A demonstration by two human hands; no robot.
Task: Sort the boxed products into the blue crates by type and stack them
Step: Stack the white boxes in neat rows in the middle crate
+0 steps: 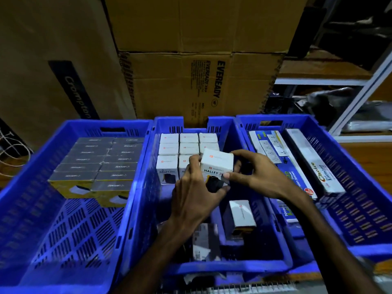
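Three blue crates stand side by side. Over the middle crate (pixel 212 266) I hold a white "Halley" box (pixel 216 164) in both hands: my left hand (pixel 195 194) grips its lower left side, my right hand (pixel 254 170) its right side. Behind it, white Halley boxes (pixel 168 145) stand in neat rows at the crate's far end. One more white box (pixel 241 215) lies loose on the crate floor near the right wall. The left crate (pixel 63 240) holds two rows of grey-topped yellow boxes (pixel 93 164). In the right crate (pixel 360 230) lie long flat power-strip boxes (pixel 273 151).
Big cardboard cartons (pixel 191 81) are stacked right behind the crates. A metal shelf rack (pixel 360 92) stands at the right. White cables (pixel 12 153) lie at the far left. Another loose pack (pixel 204 242) sits low in the middle crate, partly hidden by my left forearm.
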